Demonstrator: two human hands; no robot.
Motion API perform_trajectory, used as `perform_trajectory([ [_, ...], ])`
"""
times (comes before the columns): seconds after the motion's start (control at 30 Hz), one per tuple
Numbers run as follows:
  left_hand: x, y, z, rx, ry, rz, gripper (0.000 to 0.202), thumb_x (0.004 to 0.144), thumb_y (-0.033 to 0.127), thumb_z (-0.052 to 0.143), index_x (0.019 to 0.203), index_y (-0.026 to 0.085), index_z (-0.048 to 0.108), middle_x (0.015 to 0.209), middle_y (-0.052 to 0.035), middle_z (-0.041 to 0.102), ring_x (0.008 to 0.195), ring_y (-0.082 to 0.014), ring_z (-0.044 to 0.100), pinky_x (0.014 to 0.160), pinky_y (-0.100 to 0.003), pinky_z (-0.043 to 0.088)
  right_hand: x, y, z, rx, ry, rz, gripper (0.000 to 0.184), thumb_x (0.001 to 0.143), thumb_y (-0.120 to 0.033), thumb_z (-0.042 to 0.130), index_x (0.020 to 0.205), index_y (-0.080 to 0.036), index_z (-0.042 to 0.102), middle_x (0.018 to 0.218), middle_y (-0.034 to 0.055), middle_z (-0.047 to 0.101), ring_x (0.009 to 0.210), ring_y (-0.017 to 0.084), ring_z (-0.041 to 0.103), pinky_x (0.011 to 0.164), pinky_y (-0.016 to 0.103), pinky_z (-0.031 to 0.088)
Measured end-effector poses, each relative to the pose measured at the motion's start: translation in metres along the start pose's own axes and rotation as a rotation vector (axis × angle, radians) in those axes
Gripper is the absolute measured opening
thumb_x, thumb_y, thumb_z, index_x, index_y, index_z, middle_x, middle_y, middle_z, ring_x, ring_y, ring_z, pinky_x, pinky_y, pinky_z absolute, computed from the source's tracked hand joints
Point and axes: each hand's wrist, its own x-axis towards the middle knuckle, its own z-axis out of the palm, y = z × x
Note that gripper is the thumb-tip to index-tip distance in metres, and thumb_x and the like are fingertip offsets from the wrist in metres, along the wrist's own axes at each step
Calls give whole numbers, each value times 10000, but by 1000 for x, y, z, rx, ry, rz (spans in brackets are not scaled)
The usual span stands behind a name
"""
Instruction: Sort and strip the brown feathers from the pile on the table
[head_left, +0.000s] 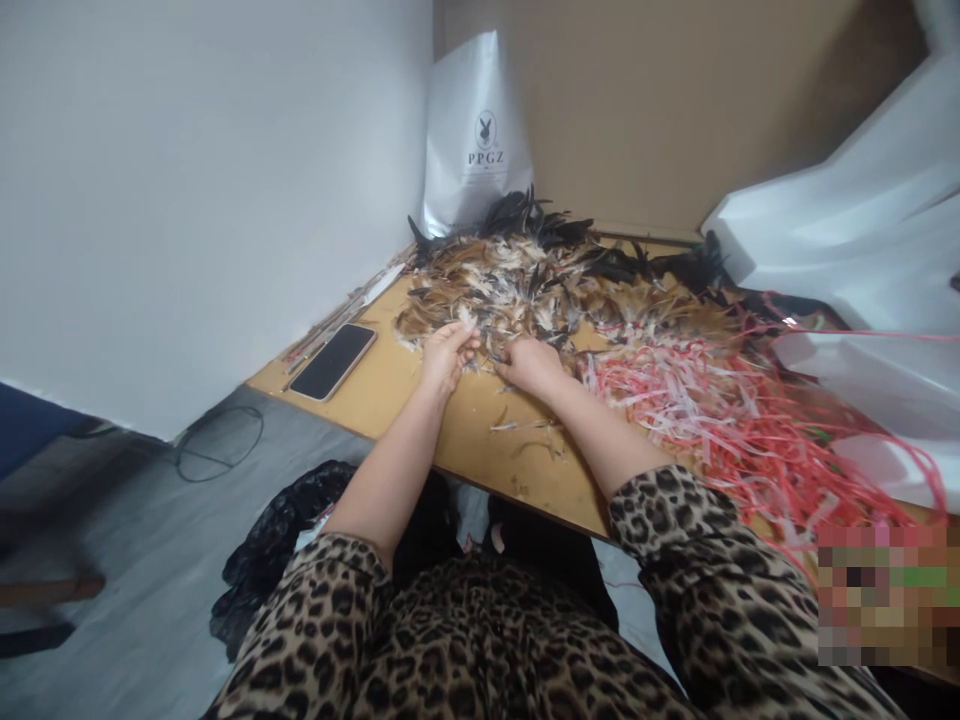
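Note:
A large pile of brown, white and black feathers point(517, 275) covers the back of a wooden table. At its front edge, my left hand point(448, 355) pinches a small pale feather point(468, 320) between thumb and fingers. My right hand point(534, 366) is at the near edge of the pile, a little to the right, with its fingers curled down among the feathers. Whatever its fingertips hold is hidden. A few loose feathers point(525, 426) lie on the table just in front of my right hand.
Red and white plastic strips point(697, 400) are heaped at the right. A phone point(334, 362) lies at the table's left corner. Behind the pile stands a white bag point(480, 130); a crumpled black plastic bag point(277, 530) lies on the floor. White material point(847, 210) rises at the right.

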Motion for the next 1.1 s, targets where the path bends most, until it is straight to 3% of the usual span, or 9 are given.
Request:
perform_trajectory([
  [0.1, 0, -1, 0, 14, 0, -6, 223, 631, 230, 701, 764, 125, 555, 670, -3, 627, 512, -41, 551, 437, -133, 362, 2, 1, 0, -15, -5, 38, 121, 681, -226, 586, 689, -160, 687, 755, 140, 667, 718, 222, 596, 629, 298, 396],
  [0.17, 1, -2, -1, 19, 1, -8, 229, 631, 235, 704, 768, 127, 555, 675, -4, 630, 518, -41, 556, 439, -130, 363, 4, 8, -2, 91, -12, 54, 106, 660, -212, 592, 657, -162, 686, 703, 116, 657, 678, 208, 588, 613, 293, 395],
  [0.33, 2, -4, -2, 16, -18, -11, 212, 645, 237, 701, 767, 126, 568, 685, -9, 640, 513, -40, 559, 432, -132, 366, 10, 36, -7, 788, -150, 135, 120, 590, -271, 653, 597, -151, 649, 466, -11, 505, 428, 76, 393, 444, 227, 287],
  [0.43, 1, -5, -1, 50, -44, -39, 200, 651, 232, 700, 768, 122, 581, 711, -22, 656, 528, -45, 572, 435, -129, 376, 13, 44, -9, 1266, -244, 185, 220, 541, -307, 712, 632, -134, 610, 469, -33, 466, 401, 38, 301, 397, 200, 183],
  [0.53, -3, -7, 1, 89, -143, -88, 218, 644, 234, 712, 782, 107, 601, 775, -56, 678, 557, -60, 599, 441, -133, 395, 15, 41, -8, 1529, -245, 205, 292, 497, -300, 758, 642, -128, 572, 515, -34, 481, 419, 26, 311, 398, 186, 169],
  [0.7, -8, -10, 4, 109, -246, -159, 223, 651, 228, 712, 807, 102, 616, 840, -85, 690, 615, -89, 636, 457, -133, 420, 14, 23, 1, 1622, -161, 197, 289, 511, -307, 745, 642, -138, 549, 478, -59, 441, 420, 25, 296, 406, 182, 174],
  [0.9, -9, -11, 5, 85, -237, -189, 202, 663, 220, 707, 793, 95, 617, 791, -71, 684, 598, -77, 631, 463, -129, 423, 14, 8, 13, 1543, 19, 218, 306, 499, -342, 730, 684, -139, 598, 471, -50, 489, 428, 42, 342, 433, 198, 229],
  [1.1, -8, -11, 8, 78, -206, -186, 179, 639, 186, 719, 750, 93, 613, 681, -37, 657, 527, -39, 575, 484, -127, 423, 12, 5, 12, 1440, 77, 204, 311, 505, -372, 727, 684, -146, 611, 508, -40, 531, 466, 62, 419, 500, 219, 335],
])
